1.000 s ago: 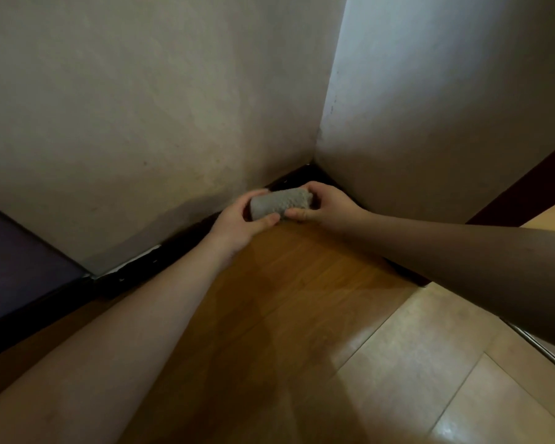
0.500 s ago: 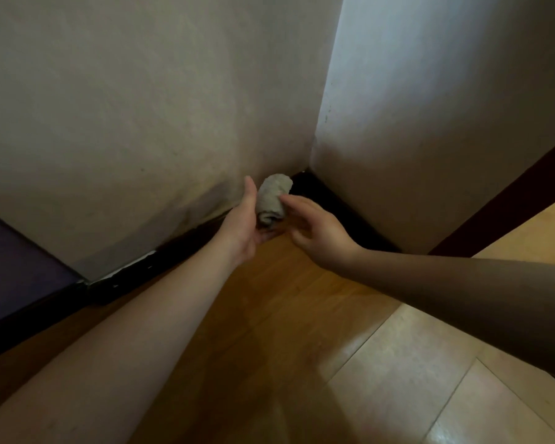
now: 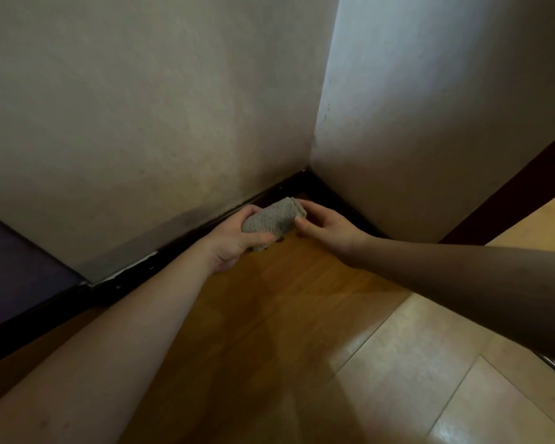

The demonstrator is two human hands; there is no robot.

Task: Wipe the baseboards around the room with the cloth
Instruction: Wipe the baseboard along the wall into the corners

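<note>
A folded grey waffle-weave cloth [image 3: 274, 217] is held a little above the floor, just in front of the room corner. My left hand [image 3: 234, 240] grips its left end, fingers curled round it. My right hand [image 3: 326, 227] pinches its right end between thumb and fingers. The dark baseboard [image 3: 161, 262] runs along the foot of the left wall into the corner. It continues as the right baseboard [image 3: 343, 208] under the right wall. The cloth does not touch either baseboard.
Two pale plaster walls meet at the corner [image 3: 311, 155]. The floor [image 3: 302, 331] is brown wood planks, lighter at the right. A dark purple panel [image 3: 16, 277] sits at the far left. A dark red door frame [image 3: 523, 193] stands at the right.
The cloth has come away from the left baseboard. It now lies across between both hands. My right hand has taken its right end again.
</note>
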